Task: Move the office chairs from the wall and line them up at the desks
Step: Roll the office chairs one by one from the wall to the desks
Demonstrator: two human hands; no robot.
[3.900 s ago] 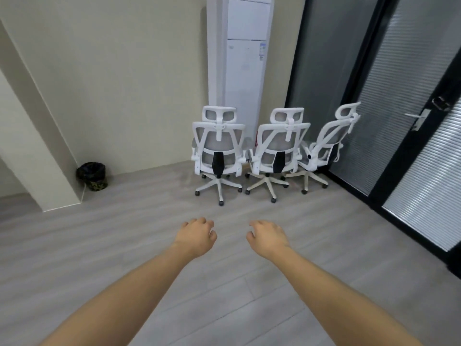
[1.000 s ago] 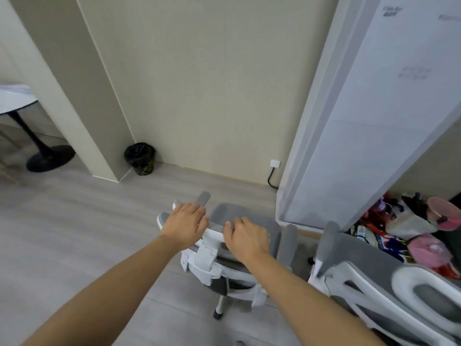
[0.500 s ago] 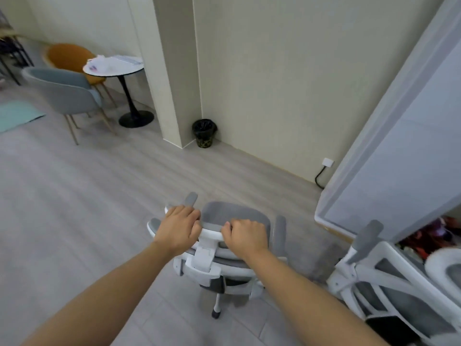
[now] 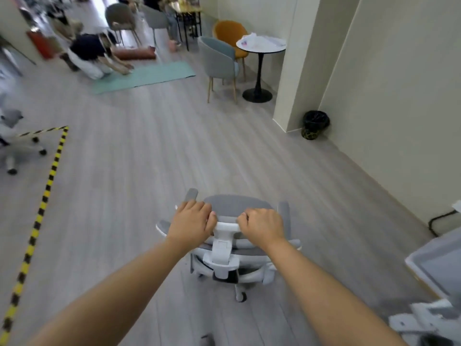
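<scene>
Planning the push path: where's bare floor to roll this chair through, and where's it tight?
Both hands, left hand and right hand, grip the white-and-grey office chair. Bare grey wood floor lies ahead, between the yellow-black floor tape and the beige pillar. Crowded: teal mat with a kneeling person, round white table, black bin.

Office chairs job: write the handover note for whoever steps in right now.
Left hand and right hand both grip the headrest of the white office chair, one on each side of its centre post.
The chair stands on open floor, away from the wall, its seat pointing toward the open room.
Another white chair shows in part at the lower right. A further office chair stands at the far left beyond the yellow-black floor tape.
No desks in view.
Done: one chair taken in hand, off the wall.
Left: roll it to the desks, line it up, fetch the rest.
</scene>
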